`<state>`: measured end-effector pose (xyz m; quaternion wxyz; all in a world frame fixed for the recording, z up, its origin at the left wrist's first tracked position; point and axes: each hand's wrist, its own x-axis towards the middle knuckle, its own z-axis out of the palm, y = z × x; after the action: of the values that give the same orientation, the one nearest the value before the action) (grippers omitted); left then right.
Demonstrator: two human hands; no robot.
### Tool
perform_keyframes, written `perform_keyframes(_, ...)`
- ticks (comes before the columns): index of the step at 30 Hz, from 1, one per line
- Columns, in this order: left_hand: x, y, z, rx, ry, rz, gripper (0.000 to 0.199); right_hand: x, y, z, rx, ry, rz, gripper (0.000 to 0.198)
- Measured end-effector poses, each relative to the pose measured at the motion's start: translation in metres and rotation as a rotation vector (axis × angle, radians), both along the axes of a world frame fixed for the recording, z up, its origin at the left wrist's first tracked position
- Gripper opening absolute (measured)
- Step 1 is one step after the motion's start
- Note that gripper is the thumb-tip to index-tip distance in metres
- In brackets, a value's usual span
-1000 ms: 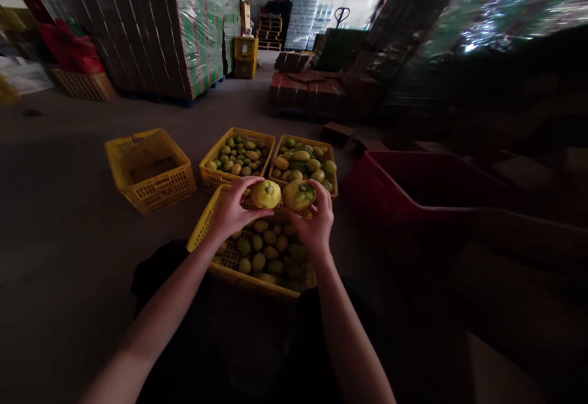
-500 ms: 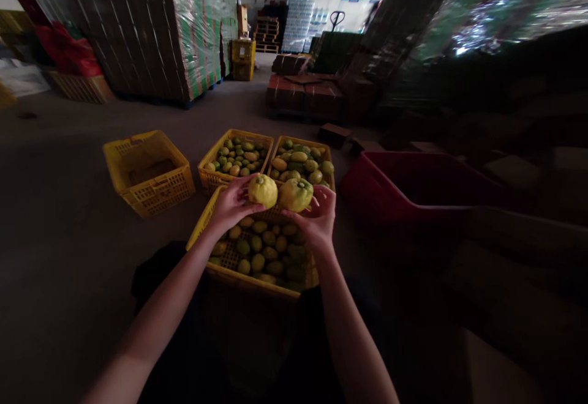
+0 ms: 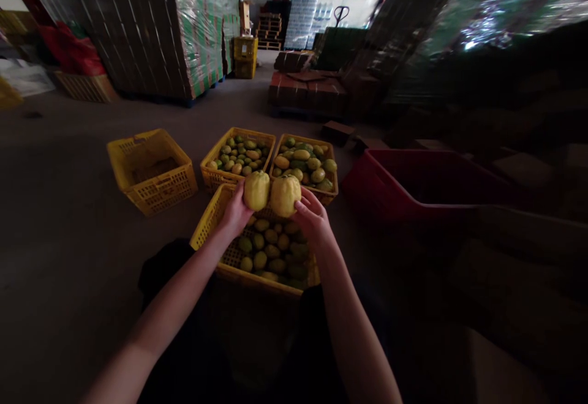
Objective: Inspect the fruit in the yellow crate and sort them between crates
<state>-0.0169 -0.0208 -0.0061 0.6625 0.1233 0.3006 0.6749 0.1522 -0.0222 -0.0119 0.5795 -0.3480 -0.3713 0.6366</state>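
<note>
My left hand (image 3: 237,209) is closed around a yellow, lumpy-skinned citrus-like fruit (image 3: 256,191). A second, similar yellow fruit (image 3: 285,196) is gripped by my right hand (image 3: 313,213), thumb across its lower side. Both fruits are held up side by side, close together, above the near yellow crate (image 3: 258,281). Smaller green and yellow fruits (image 3: 271,251) lie inside that crate, partly covered by my hands and wrists. Just beyond, two more yellow crates hold similar fruits, one at left (image 3: 215,179) and one at right (image 3: 334,185).
A yellow crate (image 3: 160,193) without visible fruit stands on the floor at left. To the right is a large red bin (image 3: 390,193). Behind are flat cartons (image 3: 307,92), wrapped pallet stacks (image 3: 197,37) and a pallet jack handle (image 3: 341,13).
Both hands have turned the fruits so their lumpy sides face me instead of their stem ends. The two fruits have come slightly closer together.
</note>
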Motion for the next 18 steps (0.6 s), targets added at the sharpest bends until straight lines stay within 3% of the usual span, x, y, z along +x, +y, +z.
perform_keyframes(9, 0.007, 0.001, -0.018, -0.128, 0.106, -0.011, 0.023, -0.022, -0.009, -0.012, -0.037, -0.084, -0.028, 0.038)
perform_keyframes(18, 0.013, 0.002, -0.009, -0.284, -0.021, -0.044, 0.03, -0.019, 0.001, -0.011, -0.146, 0.078, -0.082, 0.032)
